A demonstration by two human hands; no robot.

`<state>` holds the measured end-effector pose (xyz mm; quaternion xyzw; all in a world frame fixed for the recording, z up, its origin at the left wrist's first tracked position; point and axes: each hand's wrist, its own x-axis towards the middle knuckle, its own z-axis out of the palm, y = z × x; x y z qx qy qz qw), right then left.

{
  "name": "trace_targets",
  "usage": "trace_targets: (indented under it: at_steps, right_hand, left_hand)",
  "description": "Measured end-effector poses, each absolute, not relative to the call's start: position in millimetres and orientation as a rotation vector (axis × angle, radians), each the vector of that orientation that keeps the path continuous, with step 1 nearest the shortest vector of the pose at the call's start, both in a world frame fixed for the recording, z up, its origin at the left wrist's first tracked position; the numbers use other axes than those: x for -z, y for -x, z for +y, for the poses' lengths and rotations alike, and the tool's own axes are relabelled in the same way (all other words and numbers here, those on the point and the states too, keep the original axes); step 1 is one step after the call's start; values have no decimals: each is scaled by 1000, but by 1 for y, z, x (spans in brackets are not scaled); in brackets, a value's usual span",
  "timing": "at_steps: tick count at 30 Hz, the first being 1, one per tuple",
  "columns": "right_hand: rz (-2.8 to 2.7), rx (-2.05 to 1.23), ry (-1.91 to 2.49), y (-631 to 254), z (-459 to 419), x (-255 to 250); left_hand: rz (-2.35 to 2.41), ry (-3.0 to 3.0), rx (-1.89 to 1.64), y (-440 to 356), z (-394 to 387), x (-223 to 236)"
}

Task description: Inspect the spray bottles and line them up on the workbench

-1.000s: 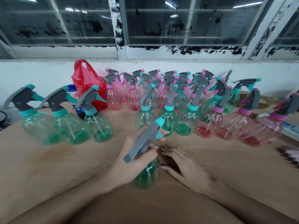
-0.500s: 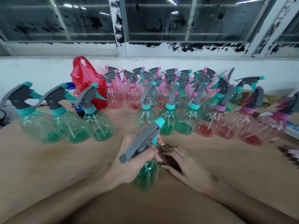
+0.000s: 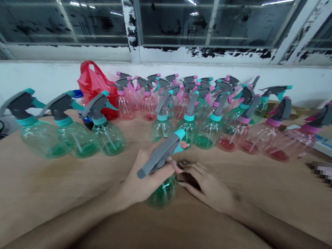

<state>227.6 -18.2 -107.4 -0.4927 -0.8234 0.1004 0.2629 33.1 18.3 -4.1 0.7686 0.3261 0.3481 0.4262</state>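
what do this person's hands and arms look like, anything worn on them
Both the left hand and right hand are bare, with no gloves. No ring shows, though some fingers are partly hidden. The left forearm and right forearm are slim and uncovered as far as the picture shows, with no sleeve, watch or bracelet in view.

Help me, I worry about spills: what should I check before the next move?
1. Left hand wrapped around the round translucent green plastic spray bottle: ok.
2. Right hand beside the bottle, not gripping it: ok.
3. Grey-and-turquoise plastic sprayer head screwed tight: cannot tell.
4. Three translucent green plastic bottles at left standing: ok.
5. Brown wooden tabletop unmarked: not ok, a darker patch shows before those bottles.
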Motion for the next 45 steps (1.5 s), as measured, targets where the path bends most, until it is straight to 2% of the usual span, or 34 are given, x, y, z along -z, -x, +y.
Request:
trace_targets:
  at_steps: [35,45]
  right_hand:
    - [-2430,-89,1331,-232,-24,113]
    - [-2384,-151,1364,-231,-23,109]
  left_hand:
    - [835,-1907,-845,-34,16,1]
    - [836,-1948,-826,-34,17,2]
